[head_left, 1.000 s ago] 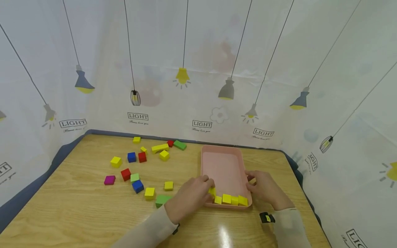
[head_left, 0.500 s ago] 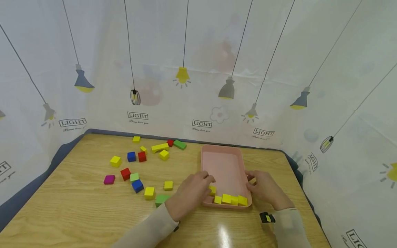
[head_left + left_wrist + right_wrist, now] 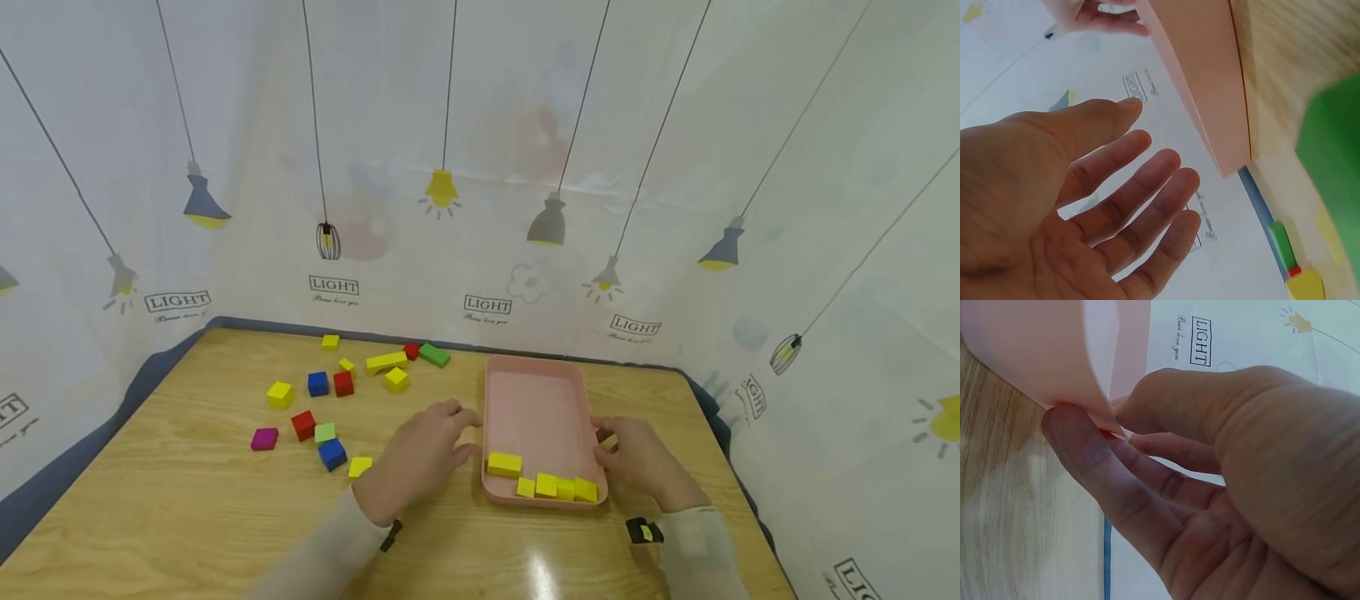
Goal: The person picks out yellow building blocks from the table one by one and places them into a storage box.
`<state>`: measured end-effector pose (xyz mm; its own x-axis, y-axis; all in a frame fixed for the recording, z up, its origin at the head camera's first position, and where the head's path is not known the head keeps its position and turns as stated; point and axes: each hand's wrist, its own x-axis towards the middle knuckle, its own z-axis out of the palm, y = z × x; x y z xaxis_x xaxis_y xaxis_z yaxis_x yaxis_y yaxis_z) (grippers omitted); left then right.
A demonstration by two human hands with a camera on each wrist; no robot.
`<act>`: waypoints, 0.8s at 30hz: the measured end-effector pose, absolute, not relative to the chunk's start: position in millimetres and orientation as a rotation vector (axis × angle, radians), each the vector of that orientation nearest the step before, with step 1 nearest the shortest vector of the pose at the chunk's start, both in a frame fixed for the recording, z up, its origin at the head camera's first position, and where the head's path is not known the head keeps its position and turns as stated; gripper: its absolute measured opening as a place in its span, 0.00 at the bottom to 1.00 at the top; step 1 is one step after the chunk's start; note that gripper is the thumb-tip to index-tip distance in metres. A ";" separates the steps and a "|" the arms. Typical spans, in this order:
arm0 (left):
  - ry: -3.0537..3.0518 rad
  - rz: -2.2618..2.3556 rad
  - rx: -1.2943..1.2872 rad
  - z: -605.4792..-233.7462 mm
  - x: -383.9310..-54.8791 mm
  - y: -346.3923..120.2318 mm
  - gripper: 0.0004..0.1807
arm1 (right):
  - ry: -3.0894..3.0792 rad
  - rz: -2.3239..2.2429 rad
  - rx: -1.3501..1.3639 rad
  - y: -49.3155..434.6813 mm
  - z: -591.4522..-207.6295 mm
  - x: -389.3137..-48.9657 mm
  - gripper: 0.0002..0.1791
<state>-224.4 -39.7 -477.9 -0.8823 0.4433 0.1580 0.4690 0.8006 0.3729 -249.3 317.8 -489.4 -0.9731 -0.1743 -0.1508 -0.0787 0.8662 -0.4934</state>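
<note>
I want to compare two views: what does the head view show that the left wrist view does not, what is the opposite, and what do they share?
Only the head view: the inside of the pink tray with yellow blocks at its near end, plus the blue blocks and the magenta block on the table.

Only the left wrist view: the palm of the left hand and a large green block close to the camera.

Both: both hands, part of the tray, the right hand at the tray's side, and the printed backdrop.

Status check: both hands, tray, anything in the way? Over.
Left hand empty, just left of pink tray. Right hand grips tray's right edge. Yellow blocks inside, near end. Loose blocks left of tray, none visibly blocking.
</note>
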 end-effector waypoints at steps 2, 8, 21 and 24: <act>-2.920 -0.658 -0.723 -476.5 -224.6 -50.7 0.19 | 2.852 -0.740 -0.196 317.6 -490.0 -248.9 0.32; -2.944 -0.676 -0.643 -475.8 -220.5 -90.3 0.17 | 2.865 -0.718 -0.190 316.5 -489.4 -249.4 0.32; -3.080 -0.699 -0.617 -484.6 -198.1 -164.4 0.12 | 2.875 -0.741 -0.222 316.2 -490.8 -247.2 0.30; -3.109 -0.709 -0.608 -485.4 -196.4 -170.7 0.13 | 2.882 -0.731 -0.223 316.2 -490.3 -247.1 0.30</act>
<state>-196.4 -170.7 -485.4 -0.9245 0.3806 -0.0189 0.3348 0.8349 0.4369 -247.1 316.2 -490.3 -0.9761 -0.1830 -0.1176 -0.1048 0.8694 -0.4829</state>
